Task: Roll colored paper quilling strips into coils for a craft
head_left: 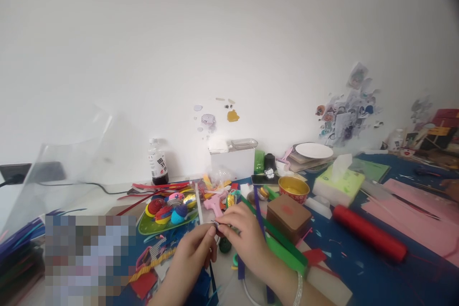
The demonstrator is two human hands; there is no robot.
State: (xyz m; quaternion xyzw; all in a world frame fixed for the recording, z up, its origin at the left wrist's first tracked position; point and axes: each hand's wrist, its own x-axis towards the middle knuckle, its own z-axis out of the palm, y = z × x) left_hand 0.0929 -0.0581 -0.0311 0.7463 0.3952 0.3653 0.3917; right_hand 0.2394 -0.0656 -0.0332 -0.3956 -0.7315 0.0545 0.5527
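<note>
My left hand [193, 253] and my right hand [244, 236] meet at the middle of the table, both with fingers pinched. Between their fingertips is a small dark piece [215, 225], too small to name. A dark narrow strip [213, 279] hangs below my left hand. Just beyond my fingers lies a pink glue gun [214, 204]. To the left, a green leaf-shaped tray [145, 227] carries several colourful wrapped balls [178, 214]. Green strips [283, 253] and a purple strip [259, 215] run beside my right hand.
A brown box [289, 217], a yellow-and-red tin [294, 190] and a tissue pack [339, 185] stand to the right. Farther right lie a red roll [369, 233] and pink sheets [423, 210]. At the wall stand a bottle [158, 161] and a white box [232, 163].
</note>
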